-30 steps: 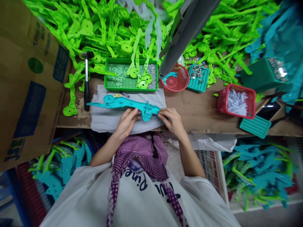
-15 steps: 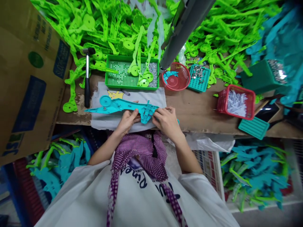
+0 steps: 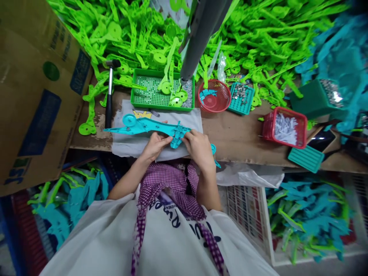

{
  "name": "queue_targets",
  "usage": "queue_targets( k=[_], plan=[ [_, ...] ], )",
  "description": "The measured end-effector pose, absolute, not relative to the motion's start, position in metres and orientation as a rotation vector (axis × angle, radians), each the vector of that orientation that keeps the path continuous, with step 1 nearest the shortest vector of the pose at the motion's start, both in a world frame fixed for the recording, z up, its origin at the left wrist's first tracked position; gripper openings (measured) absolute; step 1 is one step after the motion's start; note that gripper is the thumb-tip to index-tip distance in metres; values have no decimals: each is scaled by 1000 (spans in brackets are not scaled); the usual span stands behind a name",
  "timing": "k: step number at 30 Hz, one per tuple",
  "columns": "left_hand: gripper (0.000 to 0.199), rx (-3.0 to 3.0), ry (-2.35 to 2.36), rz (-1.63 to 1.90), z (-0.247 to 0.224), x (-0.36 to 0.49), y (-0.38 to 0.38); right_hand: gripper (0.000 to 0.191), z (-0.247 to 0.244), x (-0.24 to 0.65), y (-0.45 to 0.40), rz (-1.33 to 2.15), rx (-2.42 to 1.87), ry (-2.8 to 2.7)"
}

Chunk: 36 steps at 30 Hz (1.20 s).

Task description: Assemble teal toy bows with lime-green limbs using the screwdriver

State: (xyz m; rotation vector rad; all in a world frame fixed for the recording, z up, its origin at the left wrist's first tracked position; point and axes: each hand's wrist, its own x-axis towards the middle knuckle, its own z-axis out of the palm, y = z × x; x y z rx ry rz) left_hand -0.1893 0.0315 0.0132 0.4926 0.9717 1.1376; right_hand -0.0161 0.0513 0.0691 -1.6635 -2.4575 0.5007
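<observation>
A long blue plastic part [image 3: 152, 125], ribbed near its right end, lies across a light cloth [image 3: 126, 147] at the table's front edge. My left hand [image 3: 157, 145] grips its lower edge, thumb on top near the ribbed section. With bent fingers, my right hand [image 3: 198, 147] holds the part's right end; its fingertips press close to the ribs. Whether a smaller piece is between those fingertips I cannot tell. Blue plastic, a round end and a thin tip, shows beyond my right hand. My right hand hides some of the part.
Behind the cloth stand a green basket [image 3: 133, 100] with green parts and small metal pieces, a round red basket [image 3: 229, 100] and a teal tray [image 3: 244, 109]. A hammer [image 3: 109, 96] lies left. A grey pole [image 3: 198, 42] hangs overhead. A red basket [image 3: 268, 128] holds white pieces.
My right hand has turned, its forearm swung inward, and its fingers remain by the ribbed section. My left thumb has shifted right along the part. The view has shifted slightly.
</observation>
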Motion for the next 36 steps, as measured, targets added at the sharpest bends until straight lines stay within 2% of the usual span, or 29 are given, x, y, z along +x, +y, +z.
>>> queue_targets(
  k=[13,17,20,23,26,31,36],
  plan=[
    [71,594,1047,1138,1,-187,32,35,40,-19,46,539,-1510,-2213],
    [56,875,1160,834,20,-217,26,31,28,-22,55,632,-1478,-2162],
    [38,1370,1361,546,50,-244,24,29,21,-19,55,644,-1481,-2188],
    [26,1821,1439,551,71,-248,38,28,18,-19,53,605,-1506,-2249],
    [20,2091,1358,417,69,-232,64,28,17,-20,52,594,-1512,-2251],
    [10,2119,1342,230,53,-209,95,28,15,-21,51,578,-1511,-2245],
    [13,2123,1290,137,54,-202,104,29,15,-20,52,583,-1507,-2257]
  ],
)
